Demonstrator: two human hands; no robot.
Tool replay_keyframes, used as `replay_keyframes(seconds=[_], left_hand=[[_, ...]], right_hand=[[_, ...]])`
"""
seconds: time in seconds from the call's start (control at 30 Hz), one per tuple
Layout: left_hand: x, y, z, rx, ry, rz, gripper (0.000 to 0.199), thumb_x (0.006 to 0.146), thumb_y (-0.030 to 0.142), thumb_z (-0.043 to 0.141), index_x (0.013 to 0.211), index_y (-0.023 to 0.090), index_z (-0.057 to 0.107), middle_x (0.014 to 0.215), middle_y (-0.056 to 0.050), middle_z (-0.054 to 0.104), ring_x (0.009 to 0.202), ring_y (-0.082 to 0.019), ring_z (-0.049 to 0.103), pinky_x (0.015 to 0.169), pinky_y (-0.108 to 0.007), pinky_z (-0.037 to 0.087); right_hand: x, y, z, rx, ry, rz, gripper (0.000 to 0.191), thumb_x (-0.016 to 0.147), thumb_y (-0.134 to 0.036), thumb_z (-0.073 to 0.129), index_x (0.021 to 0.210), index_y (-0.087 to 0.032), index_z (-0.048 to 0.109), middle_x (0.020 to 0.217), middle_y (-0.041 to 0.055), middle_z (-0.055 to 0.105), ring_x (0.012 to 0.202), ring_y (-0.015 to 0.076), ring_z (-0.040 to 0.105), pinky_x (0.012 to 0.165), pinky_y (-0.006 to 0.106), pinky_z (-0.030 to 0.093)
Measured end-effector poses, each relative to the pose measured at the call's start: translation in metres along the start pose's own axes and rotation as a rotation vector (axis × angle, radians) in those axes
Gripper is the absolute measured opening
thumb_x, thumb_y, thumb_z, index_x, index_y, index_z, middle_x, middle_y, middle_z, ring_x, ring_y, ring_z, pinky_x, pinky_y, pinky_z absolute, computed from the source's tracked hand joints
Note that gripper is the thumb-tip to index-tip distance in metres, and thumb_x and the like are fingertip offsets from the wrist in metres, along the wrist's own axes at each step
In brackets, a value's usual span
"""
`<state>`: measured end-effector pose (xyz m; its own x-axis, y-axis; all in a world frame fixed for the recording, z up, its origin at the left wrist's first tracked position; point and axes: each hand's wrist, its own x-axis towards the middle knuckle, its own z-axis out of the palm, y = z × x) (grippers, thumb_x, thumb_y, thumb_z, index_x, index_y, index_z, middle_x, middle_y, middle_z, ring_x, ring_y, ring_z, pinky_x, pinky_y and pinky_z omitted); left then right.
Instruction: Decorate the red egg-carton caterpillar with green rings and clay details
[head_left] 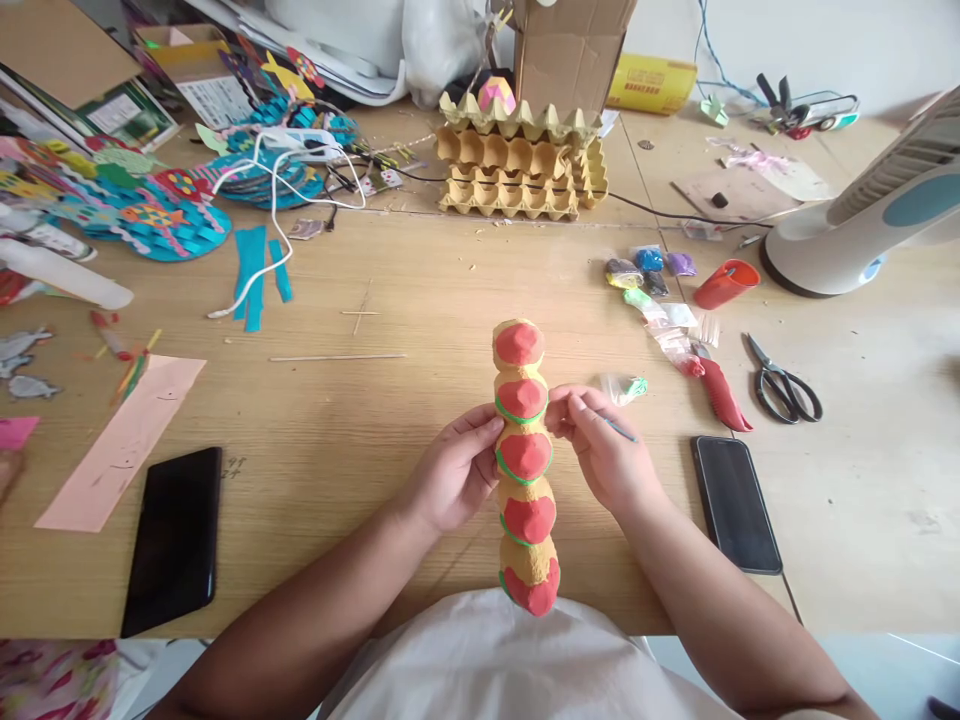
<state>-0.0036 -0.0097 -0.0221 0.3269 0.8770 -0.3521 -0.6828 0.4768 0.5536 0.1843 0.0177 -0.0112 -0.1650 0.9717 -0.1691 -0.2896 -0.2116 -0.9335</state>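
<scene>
A strip of egg-carton cups [527,457] with red tops and green edging is held lengthwise above the table's front edge. Thumb and fingers of my left hand [459,468] grip its left side near the middle. On the other side, my right hand [604,448] is closed around a thin blue tool [619,430], its fingertips beside the second cup from the far end. Whether those fingertips touch the cup is hard to tell. Right of the strip lies a small clear bag with something green [636,388].
Scissors [782,380], a red-handled cutter [724,395], a phone [737,503] and a red cup [726,284] lie or stand right. Another phone [174,535] and pink paper [124,445] are left. Stacked egg trays [517,190] stand behind; a white appliance [847,235] is back right.
</scene>
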Motion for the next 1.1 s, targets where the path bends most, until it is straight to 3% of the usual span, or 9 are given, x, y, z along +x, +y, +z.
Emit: replay_keyframes(seconds=[0.07, 0.17, 0.37, 0.5, 0.8, 1.1], left_hand=[[0.001, 0.000, -0.002, -0.010, -0.025, -0.015, 0.025, 0.086, 0.035, 0.083, 0.103, 0.017, 0.079, 0.091, -0.006, 0.076, 0.074, -0.015, 0.068, 0.065, -0.024, 0.055], [0.003, -0.001, -0.003, -0.007, -0.046, -0.045, 0.031, 0.086, 0.035, 0.082, 0.109, 0.015, 0.079, 0.095, -0.008, 0.076, 0.079, -0.017, 0.070, 0.070, -0.026, 0.057], [0.002, -0.002, -0.002, -0.017, -0.053, -0.064, 0.028, 0.085, 0.032, 0.084, 0.107, 0.016, 0.079, 0.095, -0.007, 0.077, 0.075, -0.016, 0.071, 0.066, -0.024, 0.056], [0.000, 0.001, -0.001, 0.002, -0.072, -0.030, 0.029, 0.083, 0.034, 0.086, 0.106, 0.017, 0.079, 0.096, -0.007, 0.077, 0.076, -0.016, 0.071, 0.066, -0.025, 0.057], [0.002, -0.002, -0.001, 0.040, -0.026, 0.050, 0.032, 0.083, 0.044, 0.086, 0.083, 0.015, 0.074, 0.071, 0.000, 0.063, 0.062, -0.010, 0.056, 0.058, -0.021, 0.048], [0.000, -0.003, 0.001, 0.050, -0.001, 0.044, 0.032, 0.083, 0.046, 0.085, 0.086, 0.015, 0.076, 0.081, -0.005, 0.070, 0.071, -0.017, 0.063, 0.066, -0.028, 0.050]], right_hand=[[-0.003, 0.003, 0.002, 0.025, -0.082, 0.060, 0.033, 0.088, -0.055, 0.077, 0.090, -0.022, 0.075, 0.088, 0.0025, 0.068, 0.082, 0.0167, 0.059, 0.076, 0.031, 0.047], [-0.006, 0.007, 0.004, 0.100, -0.142, 0.112, 0.035, 0.083, -0.055, 0.084, 0.099, -0.024, 0.076, 0.092, 0.0018, 0.071, 0.083, 0.0173, 0.062, 0.080, 0.032, 0.051], [-0.004, 0.013, 0.004, 0.250, -0.131, 0.137, 0.031, 0.074, -0.047, 0.094, 0.087, -0.025, 0.077, 0.077, -0.0029, 0.073, 0.070, 0.0132, 0.063, 0.070, 0.028, 0.052], [-0.003, 0.014, 0.006, 0.336, -0.148, 0.146, 0.028, 0.071, -0.041, 0.097, 0.082, -0.025, 0.077, 0.079, -0.0030, 0.076, 0.072, 0.0133, 0.067, 0.072, 0.028, 0.054], [-0.001, 0.018, 0.003, 0.309, -0.208, 0.176, 0.028, 0.073, -0.042, 0.095, 0.084, -0.025, 0.076, 0.078, -0.0030, 0.076, 0.071, 0.0134, 0.068, 0.073, 0.029, 0.056], [-0.002, 0.021, 0.002, 0.275, -0.219, 0.184, 0.028, 0.073, -0.043, 0.095, 0.082, -0.024, 0.076, 0.075, -0.0030, 0.074, 0.066, 0.0126, 0.065, 0.065, 0.027, 0.052]])
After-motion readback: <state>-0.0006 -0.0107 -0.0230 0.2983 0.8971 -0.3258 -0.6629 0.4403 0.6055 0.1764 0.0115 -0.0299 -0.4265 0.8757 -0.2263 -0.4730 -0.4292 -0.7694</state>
